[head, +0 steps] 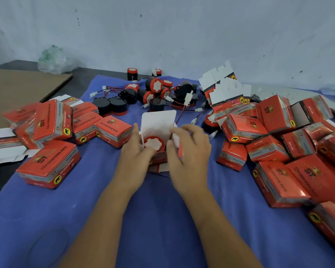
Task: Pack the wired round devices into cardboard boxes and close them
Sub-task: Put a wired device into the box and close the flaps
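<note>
- You're working an open box [159,157] at the middle of the desk [162,219], on its blue cloth cover.
- Round device [153,144] is sitting inside the box, red rim and white face pointing up, right between your two hands.
- Your left hand [136,154] is gripping the box's left side, thumb up along the left wall, fingers curling in just below the device.
- Your right hand [190,147] is pinching the white side flap [175,139] at the box's right edge, fingers curled over it; a bit blurred.
- Big white lid flap [159,122] is standing upright behind the device, not folded down.
- Closed red boxes [52,120] are piling up left of your left hand; more closed boxes [275,136] are lying right of your right hand.
- Loose devices [155,91] with red-black wires and white plugs are lying in a heap beyond the open box, well apart from both hands.
- Flat unfolded cartons [224,88] are leaning at far right behind that heap.
</note>
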`<action>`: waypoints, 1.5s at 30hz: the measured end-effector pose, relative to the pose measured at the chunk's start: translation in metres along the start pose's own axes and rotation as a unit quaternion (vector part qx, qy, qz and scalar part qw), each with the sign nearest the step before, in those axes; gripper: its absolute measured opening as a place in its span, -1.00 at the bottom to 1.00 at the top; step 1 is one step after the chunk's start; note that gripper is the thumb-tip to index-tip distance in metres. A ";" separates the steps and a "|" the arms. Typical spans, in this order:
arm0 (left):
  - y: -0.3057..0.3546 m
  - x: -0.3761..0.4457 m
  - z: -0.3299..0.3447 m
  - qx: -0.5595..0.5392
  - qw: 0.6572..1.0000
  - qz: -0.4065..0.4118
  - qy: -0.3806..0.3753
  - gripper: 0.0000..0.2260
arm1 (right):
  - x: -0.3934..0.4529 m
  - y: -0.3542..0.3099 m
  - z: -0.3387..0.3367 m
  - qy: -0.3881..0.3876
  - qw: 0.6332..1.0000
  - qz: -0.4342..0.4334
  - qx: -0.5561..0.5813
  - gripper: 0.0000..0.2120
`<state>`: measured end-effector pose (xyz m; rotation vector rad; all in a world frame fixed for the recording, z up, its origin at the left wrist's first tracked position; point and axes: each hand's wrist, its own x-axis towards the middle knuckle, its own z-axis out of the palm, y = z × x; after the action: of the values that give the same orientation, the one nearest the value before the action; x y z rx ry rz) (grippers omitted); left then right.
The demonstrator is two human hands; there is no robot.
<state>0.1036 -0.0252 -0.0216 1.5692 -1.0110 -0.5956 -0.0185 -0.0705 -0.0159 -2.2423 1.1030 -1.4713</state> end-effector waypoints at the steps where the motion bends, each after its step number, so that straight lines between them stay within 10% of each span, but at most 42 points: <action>1: 0.000 0.001 0.002 -0.018 1.000 -0.012 0.013 -0.27 | 0.003 0.000 0.000 0.003 0.992 0.076 0.102 -0.67; 5: 0.001 -0.003 0.006 0.101 0.995 0.013 0.001 -0.32 | 0.014 0.005 -0.007 -0.126 0.825 0.347 0.427 -0.33; 7: 0.000 -0.002 0.005 0.094 0.995 0.026 -0.007 -0.43 | 0.020 0.009 -0.010 -0.132 0.808 0.380 0.430 -0.33; 13: 0.000 -0.002 0.004 0.032 0.999 0.001 0.011 -0.53 | 0.025 0.010 -0.019 -0.020 0.885 0.307 0.350 -0.79; 28: -0.014 0.006 0.006 0.203 0.978 0.049 0.011 -0.61 | 0.006 -0.030 -0.013 -0.163 0.960 -0.016 0.227 -0.83; 39: -0.011 0.002 0.007 0.123 0.989 0.075 0.020 -0.64 | 0.012 0.001 -0.005 -0.048 0.993 0.064 0.088 -0.72; 45: -0.012 0.000 0.006 0.115 0.990 0.072 0.023 -0.54 | 0.006 0.010 -0.011 -0.047 0.995 -0.042 -0.081 -0.69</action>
<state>0.1017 -0.0282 -0.0344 1.6853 -1.1783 -0.3504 -0.0315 -0.0793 -0.0118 -2.4680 1.1505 -1.3355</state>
